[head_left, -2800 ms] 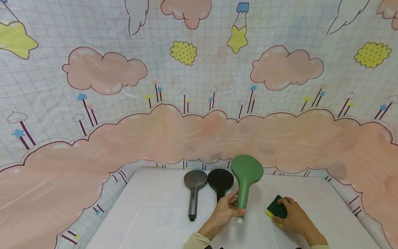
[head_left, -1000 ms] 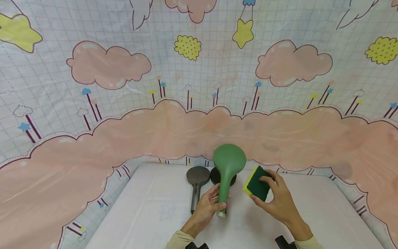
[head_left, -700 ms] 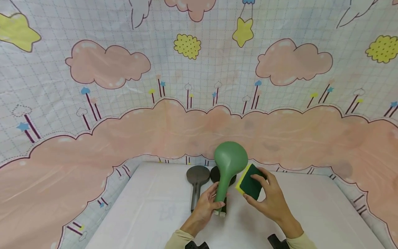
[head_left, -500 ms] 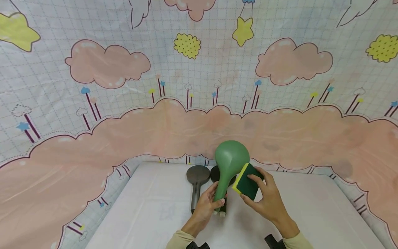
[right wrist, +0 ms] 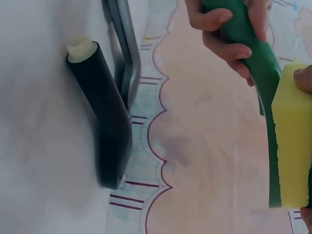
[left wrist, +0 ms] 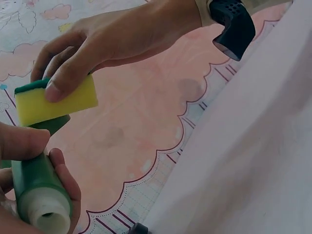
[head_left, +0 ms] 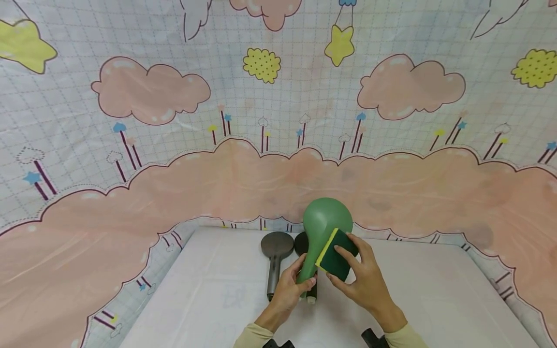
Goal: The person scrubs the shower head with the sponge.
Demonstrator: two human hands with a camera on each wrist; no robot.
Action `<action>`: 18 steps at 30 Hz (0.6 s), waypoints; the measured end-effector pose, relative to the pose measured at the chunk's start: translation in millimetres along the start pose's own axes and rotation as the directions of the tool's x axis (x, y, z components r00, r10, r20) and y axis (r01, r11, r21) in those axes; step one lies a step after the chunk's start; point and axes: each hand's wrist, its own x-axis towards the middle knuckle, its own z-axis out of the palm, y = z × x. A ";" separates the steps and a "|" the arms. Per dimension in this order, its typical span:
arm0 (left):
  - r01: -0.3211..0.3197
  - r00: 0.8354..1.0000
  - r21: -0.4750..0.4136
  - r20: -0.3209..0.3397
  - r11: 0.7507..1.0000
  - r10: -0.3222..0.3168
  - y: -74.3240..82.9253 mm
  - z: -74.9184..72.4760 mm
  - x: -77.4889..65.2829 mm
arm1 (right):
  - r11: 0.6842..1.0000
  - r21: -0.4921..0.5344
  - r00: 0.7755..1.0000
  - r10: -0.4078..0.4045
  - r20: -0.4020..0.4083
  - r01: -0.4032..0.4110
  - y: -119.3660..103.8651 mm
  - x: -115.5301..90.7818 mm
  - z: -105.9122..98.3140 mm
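Observation:
A green shower head [head_left: 327,214] is raised above the table, its round head up and handle down. My left hand [head_left: 284,292] grips its handle, with fingers behind and thumb in front; the left wrist view shows the handle's hollow pale end [left wrist: 48,214]. My right hand [head_left: 369,280] pinches a green and yellow sponge [head_left: 338,256] between thumb and fingers. The sponge's yellow side [right wrist: 292,141] lies along the green shower head's neck in the right wrist view and looks to be touching it. In the head view the sponge hides part of the neck and head.
A grey shower head [head_left: 277,246] and a black shower head [head_left: 311,292] lie side by side on the white table [head_left: 204,285], the black one partly hidden behind the green one. A patterned cloth [head_left: 243,188] hangs behind the table.
My right hand has lifted the sponge off the table and brought it left to the green shower head. My left hand has shifted left, and the green shower head has tilted slightly right.

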 end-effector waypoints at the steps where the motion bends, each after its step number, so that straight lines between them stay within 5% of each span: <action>1: 0.000 1.000 0.013 -0.004 1.000 0.000 0.5 0.1 -0.2 | 1.000 -0.002 1.000 -0.001 0.000 0.001 -0.5 0.1 0.8; 18: 0.006 1.000 0.049 0.005 0.999 -0.006 1.5 -9.0 -3.0 | 0.998 -0.023 0.998 -0.054 -0.011 0.054 -1.1 4.4 2.1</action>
